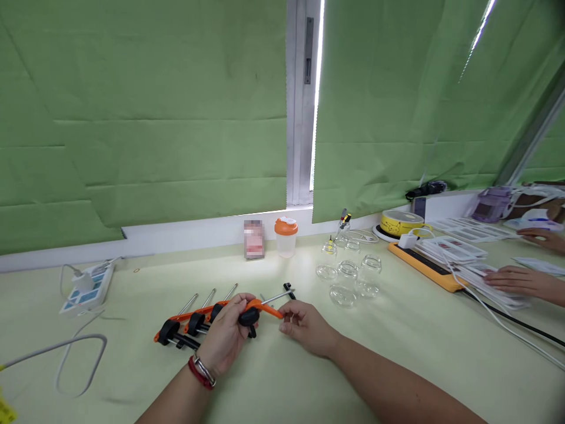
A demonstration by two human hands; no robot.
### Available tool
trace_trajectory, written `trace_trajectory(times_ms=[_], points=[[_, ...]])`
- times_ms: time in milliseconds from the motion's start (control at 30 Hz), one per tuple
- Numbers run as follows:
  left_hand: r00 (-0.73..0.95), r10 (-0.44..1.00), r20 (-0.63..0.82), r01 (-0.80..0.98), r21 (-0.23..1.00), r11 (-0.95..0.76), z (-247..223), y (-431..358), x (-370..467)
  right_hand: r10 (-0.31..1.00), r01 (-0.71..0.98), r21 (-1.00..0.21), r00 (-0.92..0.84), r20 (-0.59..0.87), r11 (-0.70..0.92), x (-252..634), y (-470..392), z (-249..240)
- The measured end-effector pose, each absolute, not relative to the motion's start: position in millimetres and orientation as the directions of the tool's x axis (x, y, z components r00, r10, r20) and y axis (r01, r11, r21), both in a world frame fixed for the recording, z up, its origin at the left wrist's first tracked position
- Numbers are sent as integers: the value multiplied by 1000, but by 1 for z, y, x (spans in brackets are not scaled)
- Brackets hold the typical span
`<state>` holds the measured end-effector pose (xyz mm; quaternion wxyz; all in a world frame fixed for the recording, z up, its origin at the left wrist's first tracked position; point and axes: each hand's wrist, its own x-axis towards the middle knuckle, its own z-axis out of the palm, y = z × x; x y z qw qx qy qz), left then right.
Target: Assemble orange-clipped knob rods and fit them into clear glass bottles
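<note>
Item, lower centre of the frame: one orange-and-black part [268, 308], with a slim metal rod [278, 296], raised above the bench [273, 383]. Left hand [227, 335]: grip closed about the part near its black knob [249, 318]; a red band [200, 373] at the wrist. Right hand [309, 327]: grip pinching the free end of the orange strip between thumb and fingertips.

Item, lower left of centre: a row of similar parts [168, 331], rods tilted upward, lying on the bench beside the left hand and partly covered by it.

Item, just beyond the right hand: a small black piece [289, 290]; from where I stand I cannot tell whether the rod touches it.

Item, centre: a picture card [253, 240] leaning at the wall, near an orange-lidded cup [286, 238].

Item, right of centre: a group of clear glass jars [343, 294].

Item, right: a yellow tin [401, 224], an orange-and-black power strip [424, 268], and a co-worker's hand [516, 280] on stacked sheets [489, 285].

Item, left: a white power strip [95, 288], plug inserted.

Item, upper frame: green blinds [176, 106].
</note>
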<state>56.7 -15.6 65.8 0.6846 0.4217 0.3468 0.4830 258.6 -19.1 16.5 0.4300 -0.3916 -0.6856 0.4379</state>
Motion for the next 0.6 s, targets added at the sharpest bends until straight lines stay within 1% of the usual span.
trace_trajectory(times_ms=[67,133,200,267,333,400,500,600], points=[[231,971,-60,-401,903,151,65,-12,55,875,396,-788,-321,363,472,258,-18,18],[190,981,-47,-426,896,126,65,-10,54,827,560,-609,-400,395,562,255,-19,20],[171,984,-39,-445,888,113,64,-9,54,797,647,-466,-484,361,604,250,-21,22],[163,986,-38,-457,883,109,65,-9,54,780,688,-369,-536,322,625,245,-24,23],[159,986,-45,-460,880,114,65,-10,55,771,705,-314,-562,300,636,243,-27,25],[158,986,-48,-459,881,117,65,-10,55,768,714,-287,-574,284,639,242,-28,27],[158,986,-45,-460,881,114,65,-10,54,768,719,-272,-579,276,639,243,-29,30],[156,987,-49,-456,882,116,65,-9,54,766,711,-287,-585,266,642,243,-29,30]])
